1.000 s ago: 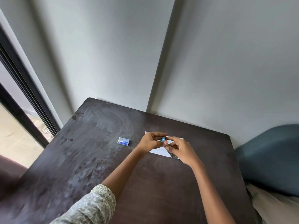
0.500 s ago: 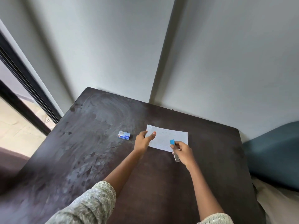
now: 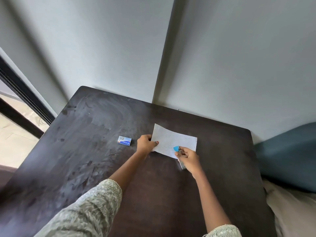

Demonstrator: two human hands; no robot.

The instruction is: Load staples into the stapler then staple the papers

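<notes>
White papers [image 3: 174,140] with faint writing are lifted a little off the dark table, tilted up at the far left corner. My left hand [image 3: 146,144] pinches their left edge, thumb on top. My right hand [image 3: 189,159] is closed around a small stapler [image 3: 177,149] with a blue tip and a metal body, its blue tip lying over the papers' near right corner. A small blue staple box [image 3: 124,140] lies on the table to the left of my left hand.
The dark wooden table [image 3: 102,168] stands in a corner against grey walls. A blue cushioned seat [image 3: 289,156] is at the right edge. A dark-framed glass door [image 3: 22,106] is at the left.
My hands parted from working the stapler together. The left hand went to the papers' left edge and raised it. The right hand kept the stapler near the papers' near right corner.
</notes>
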